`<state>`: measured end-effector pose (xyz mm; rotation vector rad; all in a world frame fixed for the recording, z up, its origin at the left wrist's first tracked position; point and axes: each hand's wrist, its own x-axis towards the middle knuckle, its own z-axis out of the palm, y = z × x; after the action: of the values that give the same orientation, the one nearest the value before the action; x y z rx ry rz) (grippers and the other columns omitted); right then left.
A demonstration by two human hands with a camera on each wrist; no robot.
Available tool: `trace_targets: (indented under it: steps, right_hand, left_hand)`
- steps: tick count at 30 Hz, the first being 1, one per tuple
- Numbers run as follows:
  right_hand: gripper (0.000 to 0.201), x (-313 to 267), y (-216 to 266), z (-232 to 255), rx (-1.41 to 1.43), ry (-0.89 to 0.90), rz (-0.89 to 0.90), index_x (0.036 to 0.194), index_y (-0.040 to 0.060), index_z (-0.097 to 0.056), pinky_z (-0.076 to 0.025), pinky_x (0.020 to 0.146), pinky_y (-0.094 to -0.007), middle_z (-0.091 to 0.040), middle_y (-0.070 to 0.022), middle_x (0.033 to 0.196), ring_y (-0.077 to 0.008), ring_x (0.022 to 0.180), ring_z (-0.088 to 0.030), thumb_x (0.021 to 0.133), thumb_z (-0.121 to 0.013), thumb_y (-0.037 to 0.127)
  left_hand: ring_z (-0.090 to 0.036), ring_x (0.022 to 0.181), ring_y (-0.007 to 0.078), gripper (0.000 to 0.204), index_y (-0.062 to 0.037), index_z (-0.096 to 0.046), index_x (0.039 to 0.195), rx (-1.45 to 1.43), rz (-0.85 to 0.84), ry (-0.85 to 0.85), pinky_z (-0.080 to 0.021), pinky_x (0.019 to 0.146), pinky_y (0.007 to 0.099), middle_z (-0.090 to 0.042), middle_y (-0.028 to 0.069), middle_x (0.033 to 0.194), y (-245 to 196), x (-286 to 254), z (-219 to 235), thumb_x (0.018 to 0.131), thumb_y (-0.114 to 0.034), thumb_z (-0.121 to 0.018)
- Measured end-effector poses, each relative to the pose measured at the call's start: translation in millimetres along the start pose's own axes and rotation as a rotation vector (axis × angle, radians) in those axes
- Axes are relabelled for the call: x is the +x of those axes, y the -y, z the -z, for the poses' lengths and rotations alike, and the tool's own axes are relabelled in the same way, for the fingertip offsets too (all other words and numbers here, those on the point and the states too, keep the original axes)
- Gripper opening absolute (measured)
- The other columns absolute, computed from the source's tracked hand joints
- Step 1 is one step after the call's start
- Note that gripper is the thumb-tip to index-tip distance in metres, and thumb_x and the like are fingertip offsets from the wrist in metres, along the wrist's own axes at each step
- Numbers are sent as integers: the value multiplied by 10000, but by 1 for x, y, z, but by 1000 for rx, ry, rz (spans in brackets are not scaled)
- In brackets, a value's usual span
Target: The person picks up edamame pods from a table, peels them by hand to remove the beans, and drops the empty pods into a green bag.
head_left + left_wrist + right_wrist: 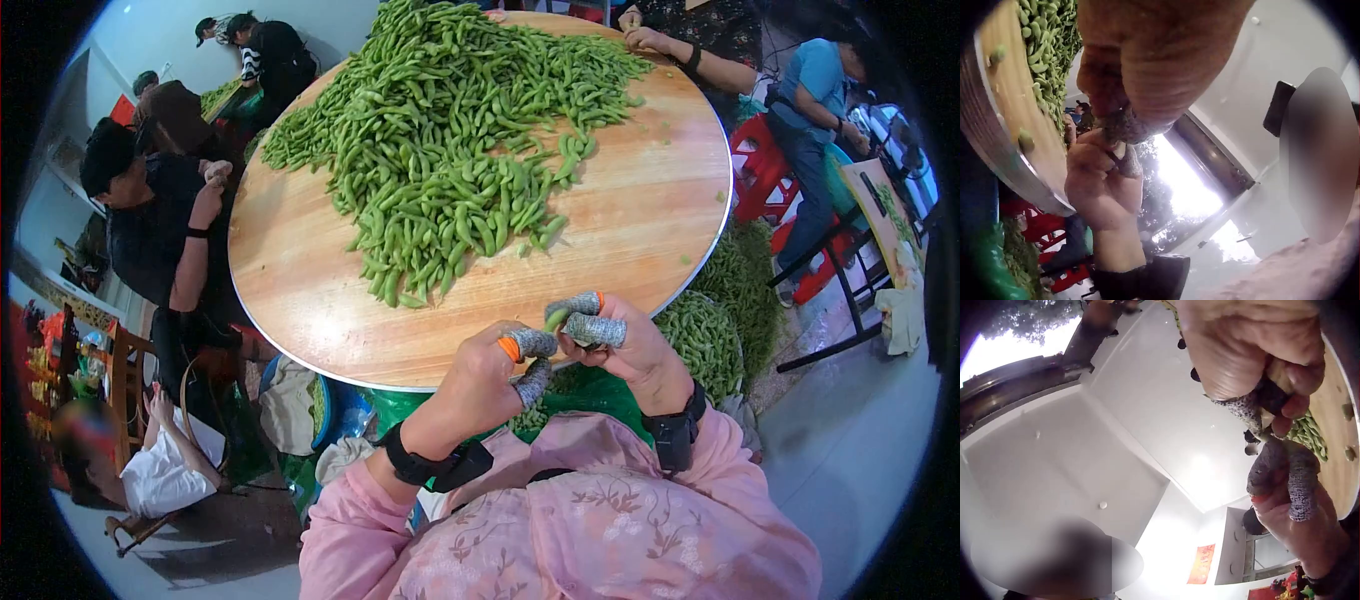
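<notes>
Both hands meet just over the near edge of the round wooden table (pixel 300 290), grey knitted covers on some fingers. Between their fingertips is a green pod (pixel 554 319), pinched by the left hand (pixel 488 372) from one side and the right hand (pixel 622 346) from the other. In the left wrist view the left hand (pixel 1154 62) hides most of the pod. The right wrist view has the right hand (pixel 1254 356) above the left hand (pixel 1294 500), fingertips close together. A large heap of green pods (pixel 450 150) covers the table's far and middle part.
People sit or stand around: one in dark clothes (pixel 160 230) at left, one in blue (pixel 815 90) at right. Another person's forearm (pixel 725 72) rests at the table's far right edge. Piles of pods (pixel 705 335) and a blue basin (pixel 350 410) lie below the table.
</notes>
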<state>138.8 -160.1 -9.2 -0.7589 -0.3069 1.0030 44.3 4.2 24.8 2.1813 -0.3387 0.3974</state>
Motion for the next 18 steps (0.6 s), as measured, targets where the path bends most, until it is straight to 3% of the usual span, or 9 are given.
trace_targets:
  steps: [4,7,10,12,13,15,16,18]
  right_hand:
    - [348,-11,5,-16,-132,-78,16,992,-20,-553,-336,414,-137,-591,-82,721,-84,544,-519,726,-652,182]
    - [261,-20,13,-31,-262,-73,47,980,14,-579,-342,458,-139,-597,-35,728,-45,574,-518,771,-616,165]
    - [252,-24,15,-30,-417,-116,19,976,24,-590,-356,487,-150,-606,-21,718,-41,587,-525,771,-618,168]
    - [245,-24,14,-28,-413,-97,67,978,34,-595,-372,498,-149,-611,-13,709,-41,604,-538,775,-613,169]
    - [245,-25,13,-28,-413,-94,64,978,34,-595,-372,498,-149,-611,-13,709,-41,604,-538,775,-613,169]
    - [232,-26,11,-28,-399,-56,81,984,23,-590,-410,544,-165,-613,-19,742,-56,641,-551,782,-602,136]
    - [232,-25,9,-30,-398,-54,77,984,23,-590,-410,544,-165,-613,-19,742,-56,641,-551,782,-602,136]
    - [200,-22,4,-35,-433,-66,136,978,10,-586,-438,605,-187,-610,-25,791,-69,690,-556,797,-578,96]
  left_hand:
    - [-553,611,174,166,-32,-571,772,-43,40,12,-441,545,253,-559,67,731,-10,-6,-4,631,12,-645]
    - [-549,606,176,154,-36,-557,746,-37,19,-13,-442,545,255,-550,67,716,-11,-8,-5,626,22,-635]
    - [-534,591,155,169,-29,-551,774,33,-105,-14,-440,547,249,-542,47,707,-11,-11,-3,634,18,-633]
    - [-520,633,126,164,-8,-547,843,-229,187,40,-439,600,245,-530,33,710,-16,-13,0,691,-3,-609]
    - [-520,633,126,164,-8,-547,843,-229,190,37,-439,600,245,-530,33,710,-16,-14,-2,691,-3,-609]
    - [-497,660,162,128,10,-530,886,-650,362,-104,-416,602,259,-507,65,677,-13,-15,-9,759,-6,-538]
    - [-505,635,181,128,-5,-535,920,-478,286,24,-411,598,267,-509,92,657,-11,-13,-4,808,-61,-508]
    - [-498,608,202,123,-17,-540,909,-420,271,110,-408,578,273,-512,107,657,-6,-17,-4,810,-86,-513]
